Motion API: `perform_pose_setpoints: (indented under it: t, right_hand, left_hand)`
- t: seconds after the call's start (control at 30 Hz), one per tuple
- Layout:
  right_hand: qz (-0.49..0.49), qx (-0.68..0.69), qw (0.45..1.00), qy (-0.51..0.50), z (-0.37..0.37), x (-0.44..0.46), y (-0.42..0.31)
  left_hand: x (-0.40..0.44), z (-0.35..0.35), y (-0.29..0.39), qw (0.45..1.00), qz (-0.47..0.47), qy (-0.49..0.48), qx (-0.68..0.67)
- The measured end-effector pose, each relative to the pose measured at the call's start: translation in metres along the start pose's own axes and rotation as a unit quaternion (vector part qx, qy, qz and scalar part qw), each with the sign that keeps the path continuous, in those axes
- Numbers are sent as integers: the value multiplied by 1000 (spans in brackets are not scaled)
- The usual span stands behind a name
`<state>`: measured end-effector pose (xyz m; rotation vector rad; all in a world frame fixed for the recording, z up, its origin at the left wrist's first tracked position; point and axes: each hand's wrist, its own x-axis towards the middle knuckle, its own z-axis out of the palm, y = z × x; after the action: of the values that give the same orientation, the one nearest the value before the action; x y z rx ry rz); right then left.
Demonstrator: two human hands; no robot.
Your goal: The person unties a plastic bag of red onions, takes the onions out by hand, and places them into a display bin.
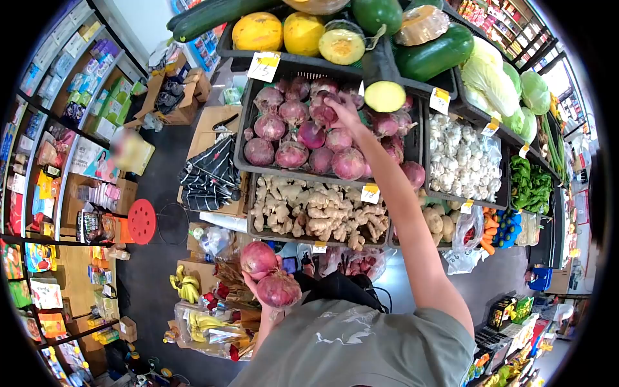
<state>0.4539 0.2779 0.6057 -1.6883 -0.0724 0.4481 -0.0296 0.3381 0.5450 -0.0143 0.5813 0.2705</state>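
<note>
Two large red onions (pixel 271 276) rest in my left hand (pixel 253 288), held low in front of my body; its fingers wrap round them from below. My right hand (pixel 342 111) reaches into the black crate (pixel 237 143) of red onions, its fingers curled on an onion (pixel 322 111) near the back of the pile. The fingertips are partly hidden among the onions. A cut squash (pixel 385 97) lies just right of that hand, at the crate's back edge.
Ginger (pixel 316 208) fills a crate nearer to me, and garlic (pixel 461 155) another at the right. Yellow melons (pixel 258 32) and green gourds (pixel 435 53) lie behind. A folded umbrella (pixel 211 171) and a red stool (pixel 141 221) are at the left.
</note>
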Motion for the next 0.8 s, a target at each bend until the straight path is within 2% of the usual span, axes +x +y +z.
perform_pose_setpoints:
  t: [0.03, 0.07, 0.1, 0.13, 0.17, 0.23, 0.3, 0.33, 0.37, 0.4, 0.47, 0.5, 0.57, 0.6, 0.63, 0.67, 0.7, 0.73, 0.77, 0.8]
  right_hand:
    - [-60, -76, 994, 51, 0, 12, 10]
    - [-144, -203, 962, 107, -6, 15, 13]
    - [-225, -325, 904, 159, -15, 16, 17]
    - [-295, -289, 896, 165, -23, 12, 24]
    - [-292, -293, 895, 168, -29, -1, 26]
    - [-355, -256, 893, 104, -38, -43, 27]
    - [-276, -185, 943, 23, -22, -123, 12]
    - [-358, -142, 919, -80, -11, -159, 7]
    - [-256, -139, 942, -169, -3, -175, 41]
    - [-196, -93, 952, -214, 15, -218, 28]
    - [-122, -132, 928, -327, 38, -252, 38]
    - [-146, -201, 906, -343, 42, -259, 40]
    - [-102, -28, 919, -379, 51, -259, 76]
    - [-85, -5, 911, -403, 47, -261, 65]
    - [-88, -4, 912, -400, 41, -262, 55]
    - [10, 19, 917, -398, 31, -263, 47]
    - [108, 43, 913, -391, 22, -264, 44]
    - [6, 28, 935, -353, 21, -258, 58]
    - [-1, 28, 948, -317, 9, -252, 69]
    - [-19, 4, 965, -262, -2, -249, 45]
  left_hand:
    - [-1, -4, 3, 1000, -3, 9, 0]
    - [-2, -5, 7, 999, -27, -14, 15]
    - [-1, -5, 10, 999, -39, -29, 14]
    - [-1, -4, 13, 998, -51, -45, 14]
    - [-1, -1, 17, 996, -63, -60, 13]
    - [1, 8, 23, 998, -46, -2, -43]
    - [10, 6, 30, 999, -52, -8, -9]
    - [21, -6, 35, 997, -80, 7, 19]
    - [24, 6, 33, 995, -79, 36, 51]
    - [28, 19, 30, 991, -81, 65, 83]
    - [29, 50, 22, 980, -118, 86, 134]
    - [28, 65, 17, 965, -153, 106, 185]
    - [21, 109, -1, 954, -185, 83, 222]
    - [27, 99, -5, 949, -200, 72, 233]
    - [31, 97, -8, 943, -215, 62, 245]
    - [35, 95, -11, 948, -223, -18, 227]
    - [33, 98, -13, 946, -225, -18, 231]
    - [30, 101, -14, 951, -240, -7, 197]
    - [26, 107, -13, 954, -252, 6, 161]
    - [17, 120, -10, 951, -255, 7, 175]
